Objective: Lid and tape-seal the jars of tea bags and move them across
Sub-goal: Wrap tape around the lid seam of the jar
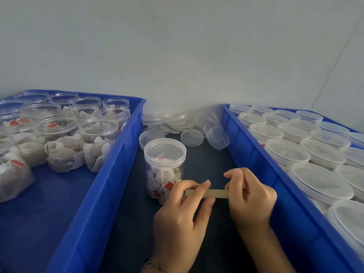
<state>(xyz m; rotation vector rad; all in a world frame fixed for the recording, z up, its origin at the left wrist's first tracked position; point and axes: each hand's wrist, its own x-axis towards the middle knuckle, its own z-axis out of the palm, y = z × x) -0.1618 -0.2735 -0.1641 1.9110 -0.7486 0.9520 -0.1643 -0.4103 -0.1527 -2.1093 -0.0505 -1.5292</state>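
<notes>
A dark tabletop [206, 158] forms a narrow lane between 2 blue crates, and both hands work in its near part. The left hand [181, 217] and right hand [250, 196] each pinch 1 end of a short tan strip of tape [209, 193], stretched level between them, the grip of each closed on the strip. Just left of the tape stands the lidded jar of tea bags [164, 168], upright, close to the left crate [118, 164], which holds unlidded jars of tea bags. Red tags show through the jar wall; their print is too small to read. The right crate [254, 154] is packed with lidded jars. Loose clear lids [192, 137] lie heaped at the lane's far end.
</notes>
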